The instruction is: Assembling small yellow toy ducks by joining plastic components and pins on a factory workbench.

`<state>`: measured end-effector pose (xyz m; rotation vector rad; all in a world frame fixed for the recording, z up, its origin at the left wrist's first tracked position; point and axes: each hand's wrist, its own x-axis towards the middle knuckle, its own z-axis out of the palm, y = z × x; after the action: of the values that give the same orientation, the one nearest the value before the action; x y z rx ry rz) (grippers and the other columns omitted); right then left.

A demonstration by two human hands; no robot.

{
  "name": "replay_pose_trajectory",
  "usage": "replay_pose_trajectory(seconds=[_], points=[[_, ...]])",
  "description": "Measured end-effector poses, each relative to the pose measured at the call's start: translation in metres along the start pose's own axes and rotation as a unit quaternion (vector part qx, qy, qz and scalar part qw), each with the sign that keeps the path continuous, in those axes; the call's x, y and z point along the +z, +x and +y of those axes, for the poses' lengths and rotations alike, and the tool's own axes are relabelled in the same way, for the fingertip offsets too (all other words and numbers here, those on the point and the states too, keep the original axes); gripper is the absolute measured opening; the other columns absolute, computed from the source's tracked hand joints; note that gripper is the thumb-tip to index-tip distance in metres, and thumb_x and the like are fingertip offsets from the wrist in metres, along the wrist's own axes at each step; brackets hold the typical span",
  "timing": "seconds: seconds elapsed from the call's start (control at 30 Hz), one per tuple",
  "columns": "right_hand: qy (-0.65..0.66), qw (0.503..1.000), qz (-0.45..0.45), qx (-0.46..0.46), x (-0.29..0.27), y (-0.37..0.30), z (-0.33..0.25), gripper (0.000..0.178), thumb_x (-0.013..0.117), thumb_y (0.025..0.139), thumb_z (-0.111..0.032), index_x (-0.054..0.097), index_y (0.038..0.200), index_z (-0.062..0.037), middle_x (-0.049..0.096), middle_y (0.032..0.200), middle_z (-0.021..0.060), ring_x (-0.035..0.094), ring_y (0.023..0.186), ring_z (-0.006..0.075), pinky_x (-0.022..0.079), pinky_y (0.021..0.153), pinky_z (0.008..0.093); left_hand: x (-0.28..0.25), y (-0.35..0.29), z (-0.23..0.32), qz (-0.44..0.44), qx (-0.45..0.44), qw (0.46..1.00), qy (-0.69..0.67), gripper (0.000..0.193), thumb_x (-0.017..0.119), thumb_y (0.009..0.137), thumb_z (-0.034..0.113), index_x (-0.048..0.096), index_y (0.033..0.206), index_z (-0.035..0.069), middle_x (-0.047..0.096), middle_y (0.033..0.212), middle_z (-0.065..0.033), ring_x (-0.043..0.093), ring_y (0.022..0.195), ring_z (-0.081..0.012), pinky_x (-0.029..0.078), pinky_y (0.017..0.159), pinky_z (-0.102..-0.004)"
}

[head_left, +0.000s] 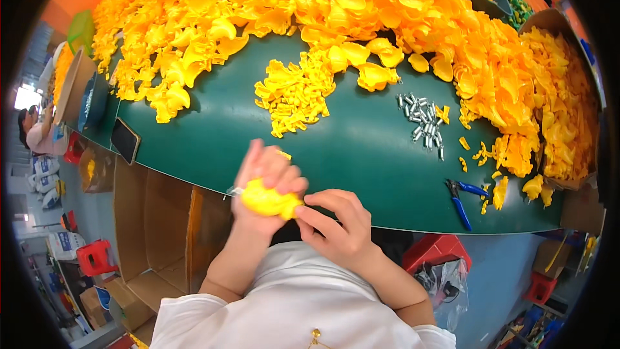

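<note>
Close to the table's front edge, my left hand point(263, 169) is closed around a rounded yellow plastic part point(266, 200), and motion smears its fingers a little. A small yellow strip point(284, 154) shows by those fingers. From the right, my right hand point(345, 226) pinches the narrow end of the same part. Beyond my hands lies a heap of small yellow clips point(294, 94). Several metal springs point(423, 119) are scattered farther right. A small pale metal bit shows beside my left wrist; its kind is unclear.
A great pile of yellow plastic shells point(361, 0) covers the far side of the green table point(219, 136). Blue-handled pliers point(460, 203) lie at the right front. A phone point(125, 140) stands at the left edge. Below are a cardboard box point(158, 220) and a red stool point(439, 250).
</note>
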<state>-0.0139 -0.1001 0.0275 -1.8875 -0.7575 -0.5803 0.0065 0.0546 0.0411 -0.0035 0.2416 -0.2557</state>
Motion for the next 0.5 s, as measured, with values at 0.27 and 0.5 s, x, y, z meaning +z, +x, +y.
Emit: replay_pose_trajectory(seconds=[0.27,0.5], points=[[0.008,0.976,-0.132,0.173,-0.034,0.017,0.017,0.032,0.076,0.073,-0.006,0.067,0.104,-0.0051,0.062,0.105,0.0099,0.059,0.097,0.0279,0.048,0.083,0.0362,-0.004,-0.132,0.160,0.345,0.438,0.360,0.748,0.044,0.037,0.103,0.038,0.052,0.080,0.004,0.054,0.079,-0.0065,0.056,0.078,-0.0196,0.044,0.075,-0.0326],[-0.020,0.970,-0.139,0.196,-0.057,0.025,0.026,0.027,0.073,0.076,-0.006,0.067,0.102,-0.0028,0.063,0.105,0.0104,0.059,0.098,0.0279,0.047,0.084,0.0353,0.055,-0.045,0.153,0.234,0.390,0.076,0.887,0.014,0.061,0.089,0.015,0.064,0.093,0.002,0.065,0.098,-0.0106,0.056,0.097,-0.0309,0.042,0.089,-0.0389]])
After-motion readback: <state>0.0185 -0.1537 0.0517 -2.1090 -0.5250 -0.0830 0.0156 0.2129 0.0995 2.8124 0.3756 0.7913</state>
